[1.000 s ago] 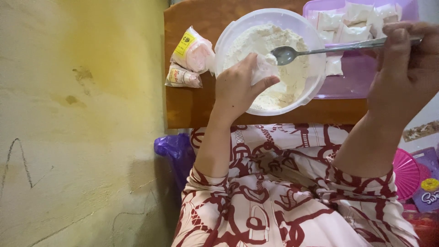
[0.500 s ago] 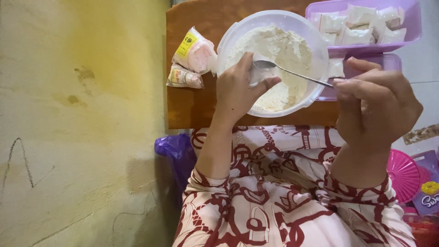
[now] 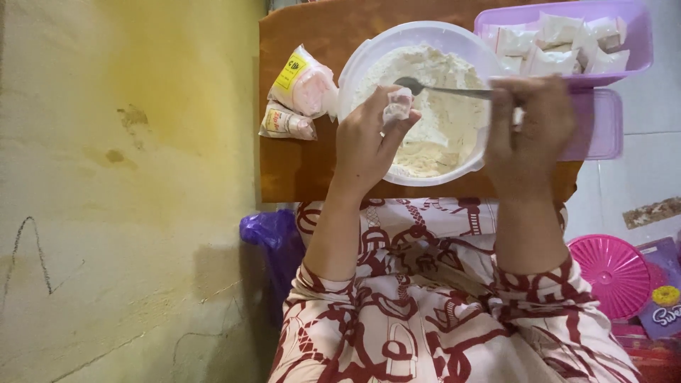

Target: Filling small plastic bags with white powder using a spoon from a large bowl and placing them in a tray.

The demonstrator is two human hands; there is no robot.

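Head view: left hand [image 3: 365,145] pinching small plastic pouch [image 3: 397,106] over flour bowl [image 3: 355,60] — thin, floppy, light, best gripped at mouth; right hand [image 3: 528,128] closed round spoon [image 3: 443,90].

A yellow wall [image 3: 128,191] closes off the whole left of the frame, hard against the small wooden table [image 3: 298,167]. Two packets [image 3: 298,96] crowd the table's left strip, the white bowl [image 3: 355,64] fills its centre, and purple trays [image 3: 603,135] block the upper right. Bare wood at lower left offers passage.
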